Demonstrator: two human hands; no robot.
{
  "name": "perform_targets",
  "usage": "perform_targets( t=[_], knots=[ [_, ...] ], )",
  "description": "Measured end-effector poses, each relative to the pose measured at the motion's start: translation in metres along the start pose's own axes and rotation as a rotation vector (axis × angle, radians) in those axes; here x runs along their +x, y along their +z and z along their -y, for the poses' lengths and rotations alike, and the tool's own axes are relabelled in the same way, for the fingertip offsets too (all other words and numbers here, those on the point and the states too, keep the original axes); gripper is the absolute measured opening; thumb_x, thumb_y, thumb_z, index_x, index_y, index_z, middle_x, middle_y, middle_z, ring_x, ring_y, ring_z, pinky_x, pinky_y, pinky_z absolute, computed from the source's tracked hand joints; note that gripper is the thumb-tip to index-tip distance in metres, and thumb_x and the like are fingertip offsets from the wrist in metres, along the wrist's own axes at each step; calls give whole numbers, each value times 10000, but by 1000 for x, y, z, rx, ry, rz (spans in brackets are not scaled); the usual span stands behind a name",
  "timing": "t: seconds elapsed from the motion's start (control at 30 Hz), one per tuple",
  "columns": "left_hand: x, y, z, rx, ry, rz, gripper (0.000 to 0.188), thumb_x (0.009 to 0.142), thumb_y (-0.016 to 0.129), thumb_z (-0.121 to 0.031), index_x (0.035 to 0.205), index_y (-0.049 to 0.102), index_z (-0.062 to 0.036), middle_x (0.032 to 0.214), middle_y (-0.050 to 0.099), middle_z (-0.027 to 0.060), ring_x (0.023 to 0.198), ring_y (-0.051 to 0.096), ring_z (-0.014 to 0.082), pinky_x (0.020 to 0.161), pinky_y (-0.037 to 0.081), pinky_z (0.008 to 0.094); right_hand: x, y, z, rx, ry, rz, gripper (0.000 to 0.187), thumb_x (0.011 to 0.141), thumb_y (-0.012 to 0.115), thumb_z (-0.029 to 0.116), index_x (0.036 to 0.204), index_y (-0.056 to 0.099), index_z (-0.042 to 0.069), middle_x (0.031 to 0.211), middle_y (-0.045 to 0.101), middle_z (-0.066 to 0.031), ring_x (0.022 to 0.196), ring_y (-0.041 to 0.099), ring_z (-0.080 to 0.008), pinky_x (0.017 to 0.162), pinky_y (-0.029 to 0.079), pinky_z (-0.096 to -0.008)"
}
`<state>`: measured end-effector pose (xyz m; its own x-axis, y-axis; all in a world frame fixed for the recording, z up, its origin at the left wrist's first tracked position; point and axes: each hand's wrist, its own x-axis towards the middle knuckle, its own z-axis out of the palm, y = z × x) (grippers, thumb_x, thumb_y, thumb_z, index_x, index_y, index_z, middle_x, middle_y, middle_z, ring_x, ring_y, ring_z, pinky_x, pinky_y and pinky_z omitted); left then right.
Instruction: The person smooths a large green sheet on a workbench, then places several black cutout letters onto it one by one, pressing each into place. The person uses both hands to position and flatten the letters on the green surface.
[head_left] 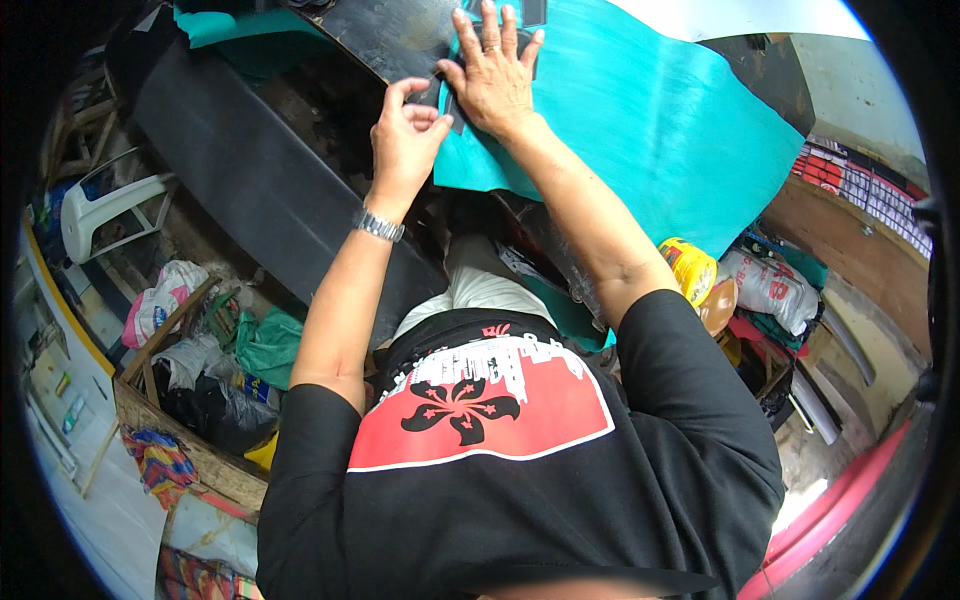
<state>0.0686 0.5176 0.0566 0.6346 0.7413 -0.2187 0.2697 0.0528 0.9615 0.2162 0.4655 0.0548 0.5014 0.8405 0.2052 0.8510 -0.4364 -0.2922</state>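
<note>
Right hand point(495, 85) spread wide, palm-down over teal sheet point(640, 110). Left hand point(405, 145) half-curled near dark strip point(456, 114), can't tell if pinching.

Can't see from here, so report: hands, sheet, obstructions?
Right hand spread palm down over teal sheet. Left hand near sheet's edge, grip unclear. Dark pieces by right hand, which hides some sheet.

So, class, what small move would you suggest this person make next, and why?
Perhaps use the left hand to nudge the small dark piece at the edge of the teal sheet into line: the left is beside it, fingers bent, while the right hand, spread out, could steady the sheet.
</note>
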Motion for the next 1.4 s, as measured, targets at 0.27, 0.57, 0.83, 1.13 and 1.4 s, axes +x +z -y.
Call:
perform_targets(
  t=[0.27,0.57,0.83,1.13,1.4],
  knots=[
    [17,9,-24,679,336,-37,452,750,737,-93,1170,578,-143,1087,667,87,1029,639,297,820,514,430,5,14,-37,332,141,-338,701,923,588,473,1496,381,126,1529,371,-177,1450,268,-383,1128,109,-686],
    [-15,-3,-4,950,569,380,751,942,450,-603,1469,430,-69,1561,352,124,1471,257,307,1159,75,664,23,-3,0,792,100,-424,703,825,738,77,1454,425,76,1119,616,-134,997,611,-248,894,495,-380],
    [60,-54,-23,248,382,-273,298,893,655,-98,1182,603,-48,1094,678,110,1065,636,281,1032,406,452,146,3,63,588,-206,-173,666,805,709,41,1417,475,163,948,691,-90,948,622,-296,878,488,-431],
    [122,-88,-22,190,356,-532,550,879,646,27,1366,399,-39,1169,654,167,1127,605,253,1022,450,381,202,39,113,109,-347,-25,749,729,770,193,1411,465,144,1086,696,-134,1020,654,-302,890,437,-450],
    [147,-90,-26,221,418,-567,500,825,660,29,1280,487,-87,1167,677,112,1162,602,303,1082,352,492,207,40,108,422,-100,-44,680,747,720,106,1380,472,125,957,712,-147,914,689,-312,792,514,-438]
  ],
)
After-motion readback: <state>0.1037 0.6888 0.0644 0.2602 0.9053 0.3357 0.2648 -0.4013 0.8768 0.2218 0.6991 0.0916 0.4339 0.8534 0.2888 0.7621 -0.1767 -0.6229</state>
